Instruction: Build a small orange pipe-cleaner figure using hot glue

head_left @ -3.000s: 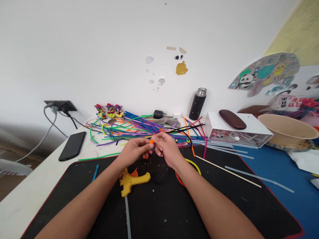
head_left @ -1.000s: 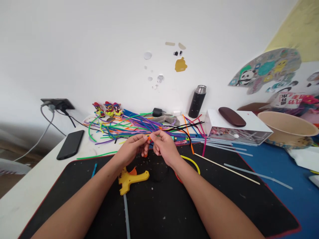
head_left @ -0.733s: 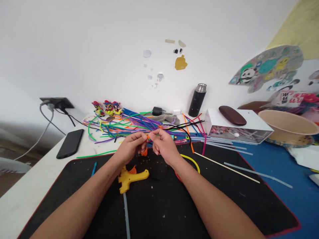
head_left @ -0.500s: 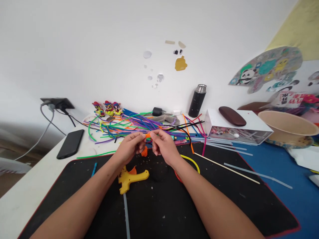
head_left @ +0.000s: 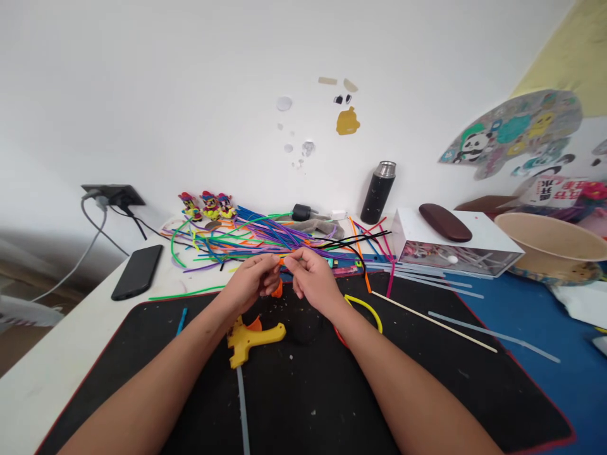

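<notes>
Between the pinched fingertips of my left hand (head_left: 256,278) and my right hand (head_left: 310,276) is a small orange pipe cleaner piece (head_left: 281,260), mostly covered by the fingers. Both hands are close together above the far edge of the black mat (head_left: 313,392). Just below my left hand lies a yellow glue gun (head_left: 256,338) with an orange trigger and a long translucent glue stick running from it. Another orange piece (head_left: 277,290) shows behind the left fingers. Beside my right forearm, a yellow and red loop (head_left: 367,306) is partly hidden.
Colourful pipe cleaners (head_left: 275,234) are heaped along the wall behind my hands. A phone (head_left: 137,272) lies left. To the right are a black thermos (head_left: 378,193), a white box (head_left: 459,246) with a brown case on it, a thin stick (head_left: 434,321) and loose glue sticks (head_left: 493,336).
The fingertips have closed in so less of the orange piece shows between them. The whole view has shifted slightly; nothing else on the table has visibly moved.
</notes>
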The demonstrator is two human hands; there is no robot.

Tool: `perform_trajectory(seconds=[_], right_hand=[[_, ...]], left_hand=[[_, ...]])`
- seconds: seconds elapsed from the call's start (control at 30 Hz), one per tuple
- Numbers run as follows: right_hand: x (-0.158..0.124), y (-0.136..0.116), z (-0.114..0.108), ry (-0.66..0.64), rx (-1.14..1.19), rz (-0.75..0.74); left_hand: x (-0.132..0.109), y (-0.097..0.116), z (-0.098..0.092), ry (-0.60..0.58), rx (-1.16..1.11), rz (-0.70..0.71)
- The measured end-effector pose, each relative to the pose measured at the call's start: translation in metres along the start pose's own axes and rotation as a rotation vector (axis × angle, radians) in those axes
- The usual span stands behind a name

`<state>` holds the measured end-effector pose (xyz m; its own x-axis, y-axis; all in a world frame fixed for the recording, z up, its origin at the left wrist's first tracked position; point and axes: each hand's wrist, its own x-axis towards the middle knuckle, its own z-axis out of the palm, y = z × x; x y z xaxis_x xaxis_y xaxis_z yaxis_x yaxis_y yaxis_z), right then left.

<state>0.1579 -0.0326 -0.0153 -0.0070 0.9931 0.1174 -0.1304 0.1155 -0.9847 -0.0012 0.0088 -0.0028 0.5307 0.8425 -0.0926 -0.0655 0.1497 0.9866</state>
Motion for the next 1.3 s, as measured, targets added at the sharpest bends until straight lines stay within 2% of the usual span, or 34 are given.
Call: perform_trajectory(seconds=[0.17, 0.33, 0.5, 0.77, 0.9, 1.1, 1.3], right_hand=[[0.0002, 0.0011, 0.0010, -0.003, 0.009, 0.013], [-0.0003, -0.0001, 0.0001, 0.017, 0.004, 0.022], [-0.0003, -0.0001, 0.0001, 0.015, 0.017, 0.022], [-0.0018, 0.0012, 0.0024, -0.022, 0.033, 0.022], [-0.0025, 0.0034, 0.0040, -0.025, 0.026, 0.018], [-0.0031, 0.0058, 0.0040, -0.004, -0.061, 0.004], [-0.0025, 0.0034, 0.0015, 0.035, -0.092, 0.001]], left_hand=[[0.0001, -0.0012, -0.0010, 0.022, 0.079, 0.098], [-0.0025, 0.0023, 0.0013, 0.023, 0.265, 0.146], [-0.0050, -0.0026, 0.0020, 0.107, 0.483, 0.286], [-0.0063, 0.0005, 0.0005, 0.190, 0.676, 0.334], [-0.0040, -0.0021, 0.0002, 0.198, 0.631, 0.310], [-0.0007, -0.0060, 0.0024, 0.119, 0.380, 0.153], [-0.0060, -0.0017, 0.0025, 0.129, 0.540, 0.262]])
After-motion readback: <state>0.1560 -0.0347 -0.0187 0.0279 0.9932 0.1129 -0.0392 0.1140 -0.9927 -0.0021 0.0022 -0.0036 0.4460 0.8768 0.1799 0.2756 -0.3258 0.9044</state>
